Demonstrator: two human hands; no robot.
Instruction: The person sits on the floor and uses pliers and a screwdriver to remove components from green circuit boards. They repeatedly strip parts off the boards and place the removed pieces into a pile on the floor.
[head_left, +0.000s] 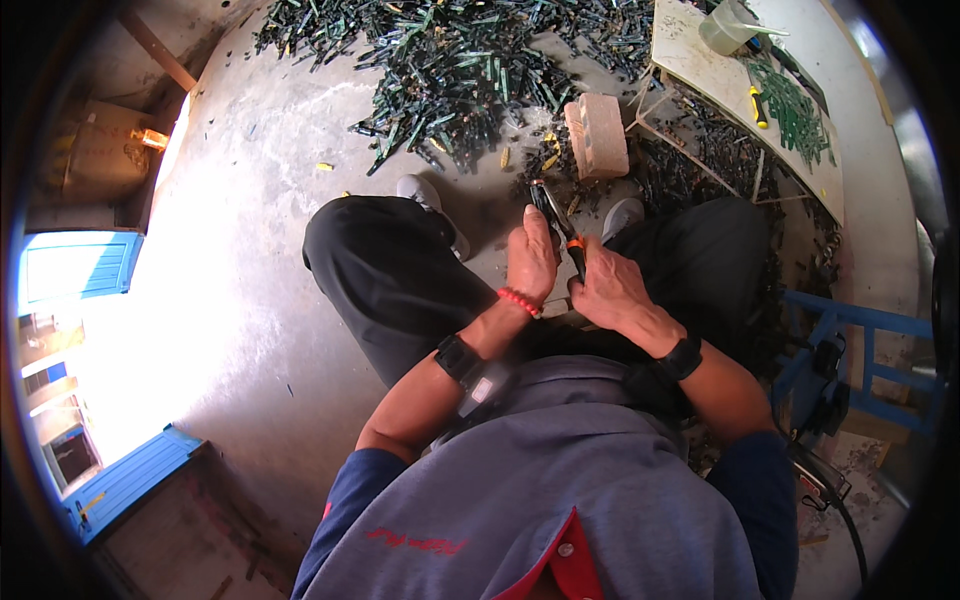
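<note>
In front of my lap, between my knees, my two hands meet. My right hand [612, 285] is closed around a black-handled tool [575, 250] with an orange band and a thin metallic shaft, possibly a screwdriver. Its shaft lies along a dark narrow strip [540, 196], which my left hand [532, 256] grips with the thumb laid along it. Whether the tool's tip touches the strip is too small to tell. Beyond my hands a large heap of dark green and black strips [460, 85] covers the floor.
A pinkish brick block [597, 137] stands past my right foot. On a pale low table [690, 45] at the far right are a cloudy plastic cup [725, 28], a yellow-handled tool [758, 108] and green strips [790, 112]. Blue bars [870, 320] stand at my right.
</note>
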